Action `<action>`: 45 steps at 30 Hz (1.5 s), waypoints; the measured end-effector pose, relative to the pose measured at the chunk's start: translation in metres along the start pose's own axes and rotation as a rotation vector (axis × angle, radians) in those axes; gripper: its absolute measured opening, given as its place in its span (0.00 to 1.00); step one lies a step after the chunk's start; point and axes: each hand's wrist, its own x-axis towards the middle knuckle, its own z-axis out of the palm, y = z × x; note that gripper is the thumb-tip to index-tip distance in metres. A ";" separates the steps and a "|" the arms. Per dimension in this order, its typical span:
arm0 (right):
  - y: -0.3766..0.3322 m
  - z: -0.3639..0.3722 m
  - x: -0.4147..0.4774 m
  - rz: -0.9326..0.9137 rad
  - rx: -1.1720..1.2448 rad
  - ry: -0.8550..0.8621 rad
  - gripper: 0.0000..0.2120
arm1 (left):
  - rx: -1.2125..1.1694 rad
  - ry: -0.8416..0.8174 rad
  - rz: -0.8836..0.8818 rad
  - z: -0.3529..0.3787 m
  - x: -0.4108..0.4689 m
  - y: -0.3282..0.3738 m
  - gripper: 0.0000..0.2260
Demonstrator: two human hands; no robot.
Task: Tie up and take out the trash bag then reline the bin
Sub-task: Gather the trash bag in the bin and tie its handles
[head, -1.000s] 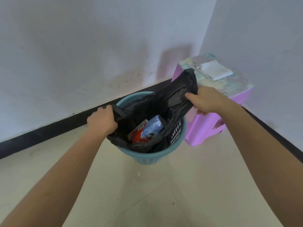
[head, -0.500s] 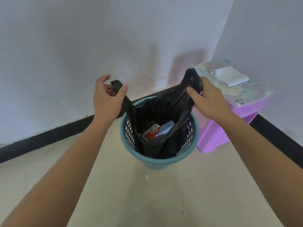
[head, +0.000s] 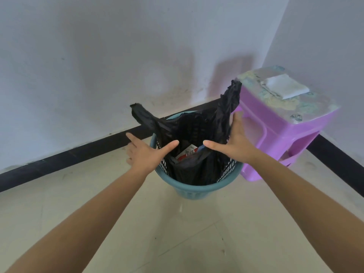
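Note:
A black trash bag (head: pixel 194 133) sits inside a teal lattice bin (head: pixel 194 191) on the floor. Its two handle flaps stick up free, one at the left and a taller one at the right. Red-and-white and blue packaging (head: pixel 187 152) shows inside the bag. My left hand (head: pixel 146 153) hovers at the bin's left rim, fingers spread, holding nothing. My right hand (head: pixel 233 141) is spread over the right rim, next to the tall flap, with its thumb at the bag's mouth.
A purple plastic stool (head: pixel 283 131) stands right of the bin in the corner, with a folded white cloth (head: pixel 285 88) on top. White walls with a black skirting (head: pixel 78 152) close the back and right. Pale tiled floor (head: pixel 187 233) lies in front.
Both hands have let go of the bag's flaps and dropped lower, fingers now spread at the bin's rim. The flaps stay standing up on their own.

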 end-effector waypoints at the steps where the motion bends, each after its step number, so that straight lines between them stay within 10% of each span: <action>1: -0.006 0.004 0.001 -0.035 0.061 0.043 0.64 | 0.034 -0.058 -0.043 0.004 0.002 0.001 0.67; 4: -0.016 0.013 0.003 -0.028 0.259 0.087 0.57 | -0.075 -0.040 0.137 0.013 0.010 0.010 0.53; 9: -0.027 0.008 0.003 0.028 0.119 0.006 0.13 | -0.606 -0.271 0.085 0.010 0.028 0.035 0.37; 13: -0.039 -0.008 -0.004 0.038 0.180 -0.002 0.17 | -0.669 -0.337 0.082 -0.002 0.022 0.041 0.21; 20: -0.058 -0.036 -0.005 -0.009 0.252 0.023 0.17 | -1.196 -0.500 0.108 -0.023 0.008 0.061 0.24; 28: -0.068 -0.040 -0.017 -0.053 0.162 -0.118 0.13 | -0.859 -0.315 0.114 -0.014 0.000 0.065 0.06; 36: -0.069 -0.031 -0.028 -0.132 -0.080 -0.299 0.12 | -0.895 -0.697 0.169 -0.016 -0.010 0.072 0.36; 40: -0.074 -0.030 -0.031 -0.137 -0.138 -0.412 0.12 | -0.742 -0.767 0.381 -0.014 -0.026 0.075 0.17; 45: -0.063 -0.028 -0.035 -0.047 -0.045 -0.388 0.13 | -1.184 -0.518 0.142 -0.021 -0.018 0.077 0.04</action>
